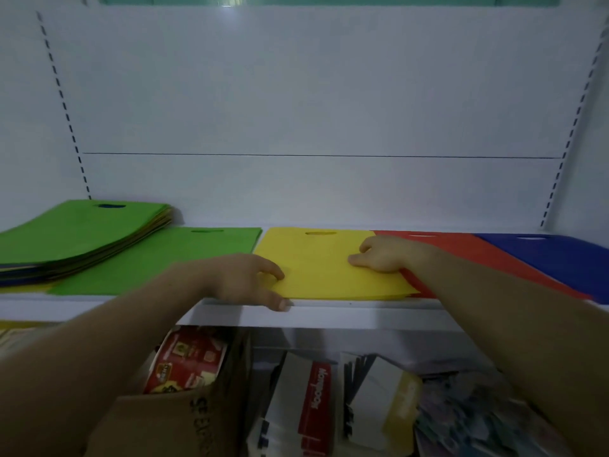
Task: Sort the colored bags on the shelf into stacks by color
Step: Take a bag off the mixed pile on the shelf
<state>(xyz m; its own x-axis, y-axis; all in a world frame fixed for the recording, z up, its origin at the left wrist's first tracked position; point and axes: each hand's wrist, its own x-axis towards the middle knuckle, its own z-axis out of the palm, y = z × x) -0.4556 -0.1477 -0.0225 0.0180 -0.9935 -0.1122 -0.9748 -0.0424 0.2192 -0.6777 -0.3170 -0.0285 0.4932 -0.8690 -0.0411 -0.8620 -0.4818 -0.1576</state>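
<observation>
Flat bags with cut-out handles lie side by side on a white shelf (pixel 362 315). From left to right they are a green bag (pixel 158 258), a yellow bag (pixel 323 263), a red bag (pixel 461 250) and a blue bag (pixel 557 258). At the far left sits a thick mixed stack (pixel 82 232) topped by a green bag, with yellow and dark edges showing below. My left hand (pixel 244 278) pinches the yellow bag's front left corner, thumb at the shelf lip. My right hand (pixel 382 255) rests on its right side with loosely bent fingers.
The white back panel rises behind the bags, with slotted uprights at both sides. On the level below stand a cardboard box (pixel 184 410) of red packets, white and red notebooks (pixel 309 404) and loose paper goods (pixel 478 417).
</observation>
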